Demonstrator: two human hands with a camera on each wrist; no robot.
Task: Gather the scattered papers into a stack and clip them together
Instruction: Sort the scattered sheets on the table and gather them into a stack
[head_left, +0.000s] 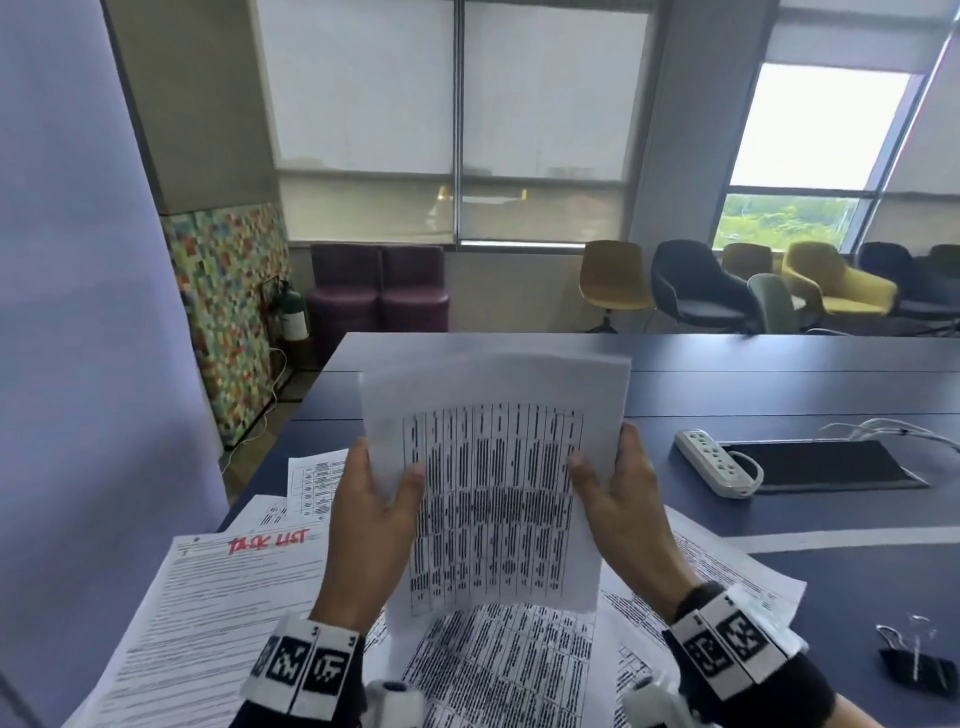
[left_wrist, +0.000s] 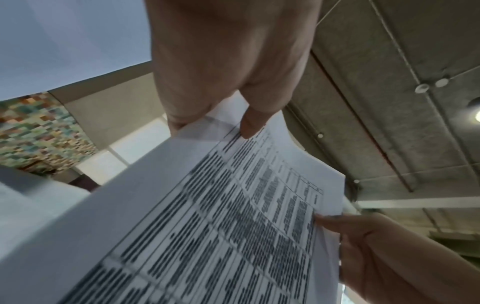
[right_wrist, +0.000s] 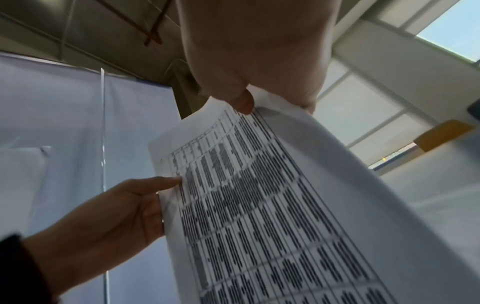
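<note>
Most papers (head_left: 218, 613) lie fanned across the near table (head_left: 779, 384), not yet collected. I hold the gathered sheets (head_left: 493, 499) upright above them, probably to square their edges: left hand (head_left: 371, 525) and right hand (head_left: 623, 499) each pinch one side, thumbs in front. The binder clip (head_left: 917, 670) waits near right.

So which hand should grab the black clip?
Probably the right hand. The binder clip lies on the table at its side, well away from the left hand. Both hands hold the held papers, so the left can keep them.
</note>
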